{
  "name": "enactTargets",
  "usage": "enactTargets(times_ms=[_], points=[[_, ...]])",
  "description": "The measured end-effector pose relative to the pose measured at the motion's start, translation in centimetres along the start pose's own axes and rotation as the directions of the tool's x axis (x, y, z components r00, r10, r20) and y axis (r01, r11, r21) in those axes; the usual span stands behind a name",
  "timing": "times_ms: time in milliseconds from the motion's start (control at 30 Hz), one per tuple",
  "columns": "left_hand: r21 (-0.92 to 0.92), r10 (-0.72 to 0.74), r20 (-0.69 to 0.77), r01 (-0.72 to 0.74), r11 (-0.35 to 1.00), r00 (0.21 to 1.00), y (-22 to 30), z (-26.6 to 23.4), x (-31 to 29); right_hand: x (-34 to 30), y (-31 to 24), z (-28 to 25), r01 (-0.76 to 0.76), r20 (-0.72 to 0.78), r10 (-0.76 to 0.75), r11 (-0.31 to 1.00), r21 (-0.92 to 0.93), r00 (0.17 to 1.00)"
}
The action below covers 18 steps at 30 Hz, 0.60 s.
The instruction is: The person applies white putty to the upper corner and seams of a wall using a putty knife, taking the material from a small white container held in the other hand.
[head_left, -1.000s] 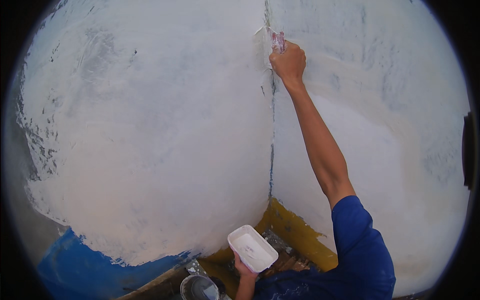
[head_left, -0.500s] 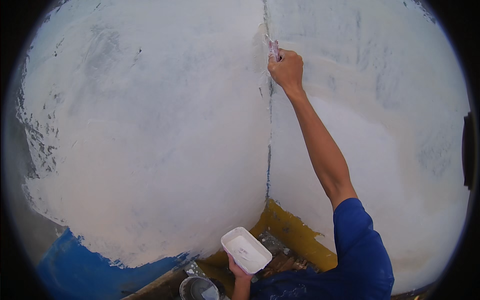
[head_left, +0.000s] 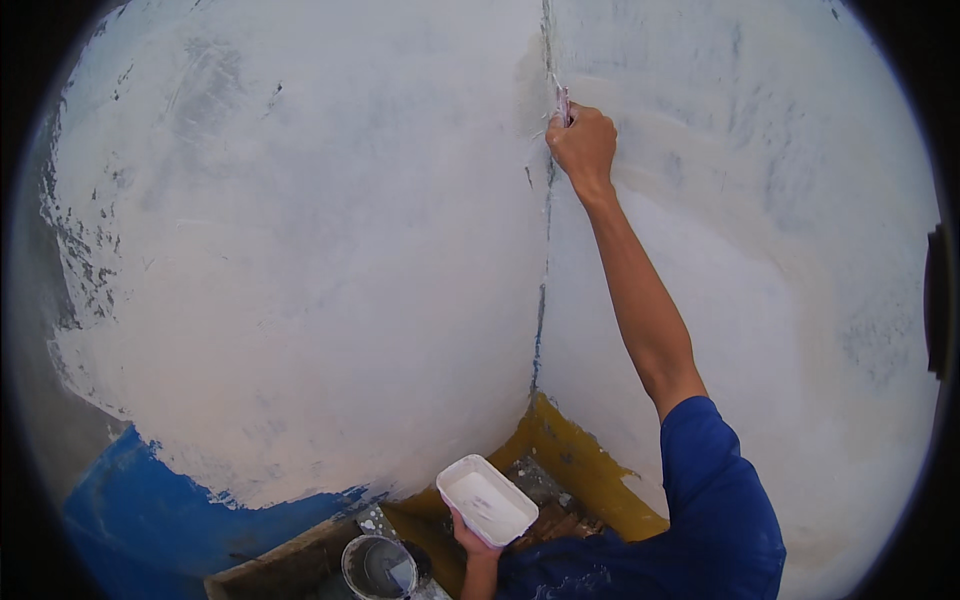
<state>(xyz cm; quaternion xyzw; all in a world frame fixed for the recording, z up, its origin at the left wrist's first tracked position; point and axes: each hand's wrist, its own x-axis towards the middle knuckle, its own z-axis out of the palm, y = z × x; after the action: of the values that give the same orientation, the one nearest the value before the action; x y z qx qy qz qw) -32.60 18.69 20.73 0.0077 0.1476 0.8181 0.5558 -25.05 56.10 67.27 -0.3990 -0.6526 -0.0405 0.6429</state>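
Up high, right hand [head_left: 583,145] w/ brush [head_left: 563,104] at corner; left hand [head_left: 468,532] holds tray [head_left: 487,500].

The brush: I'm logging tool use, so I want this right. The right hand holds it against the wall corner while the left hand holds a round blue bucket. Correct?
Not quite. The head view shows the left hand holding a white rectangular tray, not a round blue bucket. The right hand does hold the brush against the wall corner.

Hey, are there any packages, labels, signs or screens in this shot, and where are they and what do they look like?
No labels, signs or screens show.
White rectangular tub: plain container in the left hand, low centre, white paint inside.
Round bucket: grey, whitish contents, on the floor at the bottom edge.
Dark object: far right wall, too indistinct to tell.
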Motion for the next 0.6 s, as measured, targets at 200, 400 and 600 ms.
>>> enactTargets(times_ms=[200,400,600], points=[[0.007,0.003,0.017,-0.003,1.000,1.000,-0.4,0.9,-0.1,-3.2,-0.7,5.7,0.185,-0.147,-0.210,0.968,-0.169,0.967],[0.040,0.031,0.001,-0.031,0.999,1.000,-1.1,0.3,0.0,-6.8,0.8,0.4,-0.036,0.030,0.033,0.990,0.137,0.999],[0.031,0.007,-0.009,-0.006,1.000,1.000,-1.6,0.4,-0.3,-6.0,2.8,3.2,0.037,-0.092,-0.034,0.999,0.031,0.995]])
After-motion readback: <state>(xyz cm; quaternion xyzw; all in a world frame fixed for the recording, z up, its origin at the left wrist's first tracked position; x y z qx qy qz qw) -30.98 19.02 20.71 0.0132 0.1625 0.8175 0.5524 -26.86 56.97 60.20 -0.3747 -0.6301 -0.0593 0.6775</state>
